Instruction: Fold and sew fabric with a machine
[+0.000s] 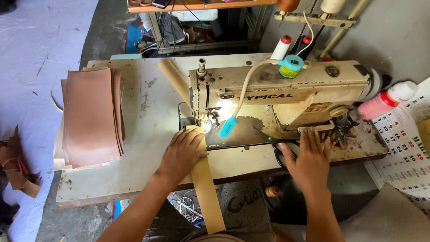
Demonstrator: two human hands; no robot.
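Strap [206,179] is lying flat across the sewing machine [277,92] table [148,116], one end under the needle, the other hanging off the near edge. The left hand [181,154] is pressing it down, fingers spread flat. It looks light, thin and floppy, best guided by its edges. The right hand [309,157] is resting open over the scissors [280,145], not visibly gripping them.

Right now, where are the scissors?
In the head view, the scissors lie on the table right of centre, in front of the sewing machine, their black handles partly under the right hand.
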